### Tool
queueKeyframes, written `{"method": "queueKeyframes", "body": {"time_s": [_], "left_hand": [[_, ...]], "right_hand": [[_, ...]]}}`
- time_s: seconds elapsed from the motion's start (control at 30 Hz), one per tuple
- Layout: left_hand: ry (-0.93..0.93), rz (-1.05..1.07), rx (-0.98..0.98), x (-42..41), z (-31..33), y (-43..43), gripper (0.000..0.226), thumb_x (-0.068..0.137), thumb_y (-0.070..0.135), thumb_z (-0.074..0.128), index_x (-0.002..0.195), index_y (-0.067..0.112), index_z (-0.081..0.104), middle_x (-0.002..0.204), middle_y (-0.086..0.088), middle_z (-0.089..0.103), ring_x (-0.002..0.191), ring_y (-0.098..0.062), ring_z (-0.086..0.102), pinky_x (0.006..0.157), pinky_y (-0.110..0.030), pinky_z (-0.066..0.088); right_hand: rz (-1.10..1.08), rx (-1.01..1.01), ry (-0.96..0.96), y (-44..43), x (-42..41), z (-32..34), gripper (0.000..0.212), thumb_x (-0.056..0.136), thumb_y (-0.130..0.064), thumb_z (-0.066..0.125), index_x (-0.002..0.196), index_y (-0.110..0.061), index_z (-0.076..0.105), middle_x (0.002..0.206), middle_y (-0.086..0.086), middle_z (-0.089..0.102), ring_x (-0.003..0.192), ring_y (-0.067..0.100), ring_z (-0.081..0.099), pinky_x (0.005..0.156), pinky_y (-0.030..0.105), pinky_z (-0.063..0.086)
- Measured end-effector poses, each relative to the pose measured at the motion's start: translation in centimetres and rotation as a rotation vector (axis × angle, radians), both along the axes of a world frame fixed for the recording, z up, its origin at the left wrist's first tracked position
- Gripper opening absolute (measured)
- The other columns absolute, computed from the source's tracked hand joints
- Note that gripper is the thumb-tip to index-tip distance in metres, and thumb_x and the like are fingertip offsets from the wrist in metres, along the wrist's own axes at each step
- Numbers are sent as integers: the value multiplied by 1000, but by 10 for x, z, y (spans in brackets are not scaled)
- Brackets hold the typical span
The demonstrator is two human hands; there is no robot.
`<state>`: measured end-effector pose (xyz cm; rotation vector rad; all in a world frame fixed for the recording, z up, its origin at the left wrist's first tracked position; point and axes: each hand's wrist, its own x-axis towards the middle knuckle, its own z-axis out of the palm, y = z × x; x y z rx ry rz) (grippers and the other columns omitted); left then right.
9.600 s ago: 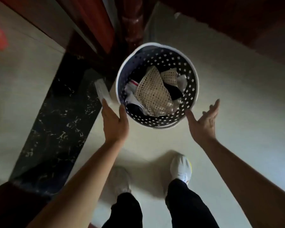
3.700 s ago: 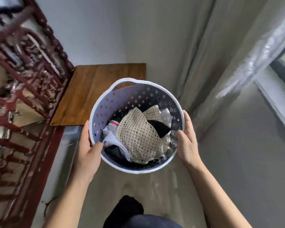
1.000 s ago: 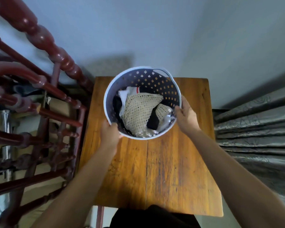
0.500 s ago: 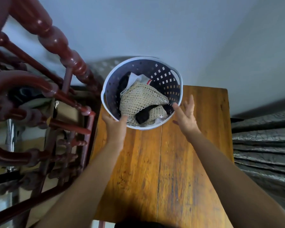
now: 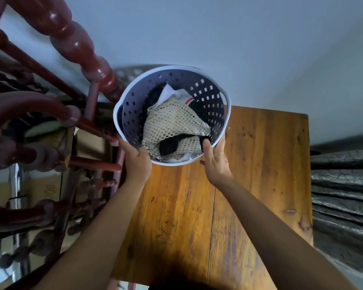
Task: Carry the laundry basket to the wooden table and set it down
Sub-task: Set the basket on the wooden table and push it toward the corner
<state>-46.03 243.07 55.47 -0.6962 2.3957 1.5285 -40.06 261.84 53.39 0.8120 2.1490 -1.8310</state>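
The round white-rimmed laundry basket (image 5: 134, 105) with a perforated wall is at the far left corner of the wooden table (image 5: 249, 164), close to the wall. It holds a cream mesh garment (image 5: 172, 122) with white and black clothes under it. My left hand (image 5: 137, 162) grips the near-left rim. My right hand (image 5: 216, 164) grips the near-right rim, thumb hooked inside. The basket's base is hidden, so I cannot tell whether it rests on the wood.
A dark red turned wooden banister (image 5: 82, 45) stands tight against the table's left side, touching distance from the basket. Cardboard boxes (image 5: 46, 189) lie below it. A grey curtain (image 5: 344, 195) hangs along the table's right edge. A pale wall (image 5: 218, 38) is behind.
Half a second ago my fingers were spread beside the basket; now both hands are closed on its near rim. The basket sits further toward the far left corner than a second ago.
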Motion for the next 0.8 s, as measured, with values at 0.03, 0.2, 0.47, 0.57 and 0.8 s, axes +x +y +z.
{"method": "queueKeyframes", "body": {"time_s": [0.03,0.2,0.47,0.57,0.8], "left_hand": [[9,-13,-8,-1,0,0,85,100,-10,34,168,7,-13,178,-19,14,163,-31,25,124,-24,22],[-21,-61,-42,-10,-1,-18,76,100,-10,34,168,0,0,173,-22,26,158,-33,32,117,-18,26],[-4,-4,-22,-11,6,-35,84,100,1,50,170,9,4,172,-15,32,156,-31,38,126,-36,32],[-58,-26,0,12,11,-25,98,103,9,55,169,15,-17,180,-10,13,163,-25,24,126,-29,22],[-99,-70,10,32,9,-20,104,105,20,56,167,16,-27,181,-8,10,165,-25,20,126,-31,20]], "right_hand": [[0,6,-8,1,-2,-1,98,84,-99,33,165,-49,8,176,2,42,159,35,48,124,63,47],[39,-3,-33,-10,-1,-4,111,84,-98,34,172,-41,1,179,5,38,161,36,45,124,63,45],[197,79,-12,-19,-8,2,80,113,-56,39,178,-26,3,181,0,34,167,25,33,133,41,29],[235,103,-19,-14,-13,3,75,114,-57,34,178,-28,8,181,1,35,167,27,33,133,44,29],[301,182,-68,-11,-12,17,70,114,-60,27,177,-34,12,174,6,49,156,37,50,114,44,42]]}}
